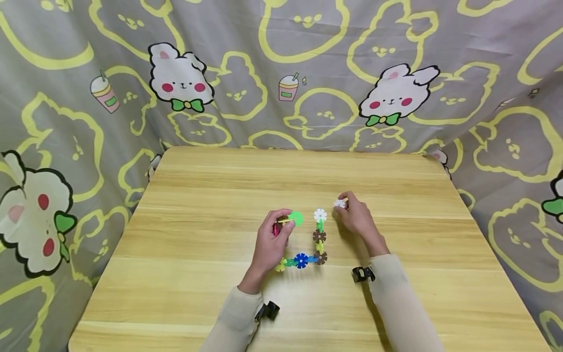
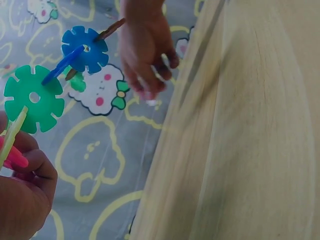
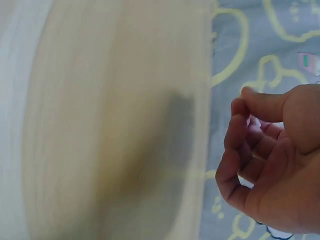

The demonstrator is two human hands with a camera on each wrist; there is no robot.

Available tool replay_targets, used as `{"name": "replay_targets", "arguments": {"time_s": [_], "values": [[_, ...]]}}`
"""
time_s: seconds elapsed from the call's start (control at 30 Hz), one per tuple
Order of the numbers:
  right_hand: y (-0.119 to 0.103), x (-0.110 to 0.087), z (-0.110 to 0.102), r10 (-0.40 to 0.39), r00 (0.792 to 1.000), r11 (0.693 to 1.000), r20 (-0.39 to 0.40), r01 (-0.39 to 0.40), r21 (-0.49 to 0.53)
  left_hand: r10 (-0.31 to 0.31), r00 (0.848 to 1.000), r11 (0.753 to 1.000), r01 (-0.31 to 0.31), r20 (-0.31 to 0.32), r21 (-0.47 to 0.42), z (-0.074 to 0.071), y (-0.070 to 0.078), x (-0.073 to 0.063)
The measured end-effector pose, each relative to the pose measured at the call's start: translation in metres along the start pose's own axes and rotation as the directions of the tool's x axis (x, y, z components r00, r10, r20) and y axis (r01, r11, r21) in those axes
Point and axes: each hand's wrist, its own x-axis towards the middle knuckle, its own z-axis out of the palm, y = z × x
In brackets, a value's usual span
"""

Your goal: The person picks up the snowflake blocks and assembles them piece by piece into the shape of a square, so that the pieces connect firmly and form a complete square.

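A chain of slotted plastic snowflake discs bends in an L shape in the head view, with a blue disc (image 1: 301, 260) along its lower run, a brown disc (image 1: 321, 257) at the corner and a white disc (image 1: 320, 215) at the upper end. My left hand (image 1: 270, 244) grips its left part, where a bright green disc (image 1: 296, 218) and a pink disc (image 1: 275, 229) show by the fingers. Yellow and green discs (image 2: 34, 98) join edge to edge in the left wrist view. To the chain's right, my right hand (image 1: 358, 215) pinches a loose white disc (image 1: 339, 204) between thumb and fingertips.
The wooden table (image 1: 198, 186) extends around both hands. A grey curtain (image 1: 246, 39) with yellow outlines and white rabbits hangs along its back and sides. Black wrist cameras (image 1: 363, 275) sit at both beige sleeves (image 1: 402, 293).
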Motion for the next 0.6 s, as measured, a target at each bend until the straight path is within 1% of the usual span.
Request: {"name": "replay_targets", "arguments": {"time_s": [0.07,0.13,0.2,0.33,0.43,0.6], "values": [[-0.010,-0.008,-0.002,-0.065,0.997,0.996,-0.032,0.067,0.054,0.001,1.000,1.000,-0.001,0.000,-0.002,-0.001,0.000,0.000],[-0.021,-0.018,-0.005,-0.145,0.986,0.983,-0.081,0.153,0.101,0.000,1.000,1.000,0.000,0.001,-0.005,-0.001,0.000,0.000],[-0.032,-0.028,-0.008,-0.226,0.964,0.961,-0.139,0.244,0.132,-0.006,1.000,1.000,0.006,0.002,-0.004,-0.001,-0.001,0.001],[-0.051,-0.047,-0.013,-0.363,0.903,0.908,-0.231,0.399,0.130,-0.014,1.000,1.000,0.014,-0.002,-0.004,-0.001,0.000,0.002],[-0.060,-0.056,-0.014,-0.426,0.869,0.879,-0.253,0.464,0.114,-0.015,1.000,1.000,0.015,-0.008,-0.009,-0.001,0.000,0.002],[-0.066,-0.064,-0.010,-0.502,0.829,0.841,-0.247,0.534,0.086,-0.018,1.000,1.000,0.017,-0.007,-0.019,0.000,-0.001,0.002]]}}
